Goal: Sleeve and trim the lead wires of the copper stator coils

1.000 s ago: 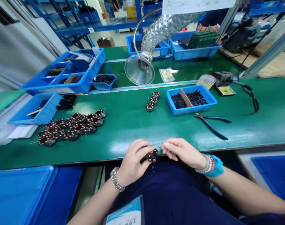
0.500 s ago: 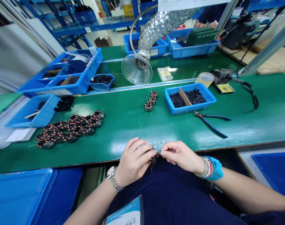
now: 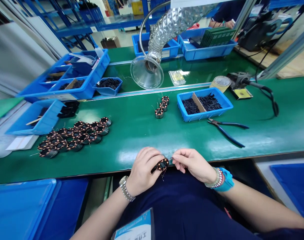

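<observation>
Near the table's front edge, my left hand (image 3: 145, 168) grips a copper-wound ring coil (image 3: 163, 164) between thumb and fingers, its open face showing and thin wires sticking out. Just right of it, my right hand (image 3: 189, 161) is pinched at the end of a thin wire or small piece too fine to make out. Three similar coils (image 3: 159, 113) stand in a short row farther back. A large cluster of coils (image 3: 74, 136) lies at the left. Dark short pieces (image 3: 210, 102) fill a divided blue tray (image 3: 204, 116) at the right.
Pliers (image 3: 225, 128) with dark blue handles lie open right of my hands. A clear funnel (image 3: 147, 73) on a foil duct hangs over the middle. Blue bins (image 3: 92, 78) stand at the back left, a tape roll (image 3: 220, 83) at the right. Another person's hand (image 3: 229, 24) shows far back.
My left hand has turned the coil so its open face shows more. My right hand's fingers have moved slightly away from the coil. The view has shifted a little.
</observation>
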Motion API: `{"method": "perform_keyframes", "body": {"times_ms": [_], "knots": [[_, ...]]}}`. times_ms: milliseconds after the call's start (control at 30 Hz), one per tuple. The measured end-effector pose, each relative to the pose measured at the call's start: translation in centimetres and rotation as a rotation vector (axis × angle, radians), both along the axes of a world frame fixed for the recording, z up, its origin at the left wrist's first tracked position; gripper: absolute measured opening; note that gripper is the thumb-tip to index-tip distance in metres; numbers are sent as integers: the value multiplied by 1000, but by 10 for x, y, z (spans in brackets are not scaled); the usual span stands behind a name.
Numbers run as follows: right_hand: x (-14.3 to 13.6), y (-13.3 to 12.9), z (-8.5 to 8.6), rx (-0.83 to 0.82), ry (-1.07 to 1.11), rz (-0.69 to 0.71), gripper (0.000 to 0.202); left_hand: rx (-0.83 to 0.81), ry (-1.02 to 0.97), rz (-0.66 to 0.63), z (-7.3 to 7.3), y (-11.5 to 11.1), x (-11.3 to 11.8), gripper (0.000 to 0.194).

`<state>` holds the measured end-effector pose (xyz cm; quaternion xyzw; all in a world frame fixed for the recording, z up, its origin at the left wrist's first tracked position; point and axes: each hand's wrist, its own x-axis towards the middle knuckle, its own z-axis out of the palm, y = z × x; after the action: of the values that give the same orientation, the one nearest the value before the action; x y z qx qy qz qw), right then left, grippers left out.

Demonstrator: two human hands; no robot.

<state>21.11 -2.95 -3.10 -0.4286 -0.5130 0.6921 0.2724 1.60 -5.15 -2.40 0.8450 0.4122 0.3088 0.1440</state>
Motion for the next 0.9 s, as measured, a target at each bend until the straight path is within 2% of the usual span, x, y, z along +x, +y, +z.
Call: {"method": "perform_keyframes", "body": {"times_ms": [67, 167, 367, 467, 600, 700, 900], "knots": [[-1, 2, -1, -43, 18, -28, 24, 48, 53, 8, -2, 1, 1, 25], [-2, 4, -2, 42, -83, -21, 20, 45, 69, 27, -6, 4, 1, 22], [-13, 5, -5, 496, -345, -88, 12, -29, -11, 109, -16, 13, 5, 27], [-18, 3, -9, 614, -382, -125, 12, -87, -9, 151, -18, 14, 6, 30], [-20, 1, -12, 720, -370, -149, 11, -160, 39, 115, -17, 17, 5, 39], [-19, 0, -14, 756, -361, -169, 15, -173, 55, 73, -16, 20, 5, 34], [-18, -1, -13, 759, -328, -161, 19, -183, 65, 88, -16, 22, 6, 32]]}}
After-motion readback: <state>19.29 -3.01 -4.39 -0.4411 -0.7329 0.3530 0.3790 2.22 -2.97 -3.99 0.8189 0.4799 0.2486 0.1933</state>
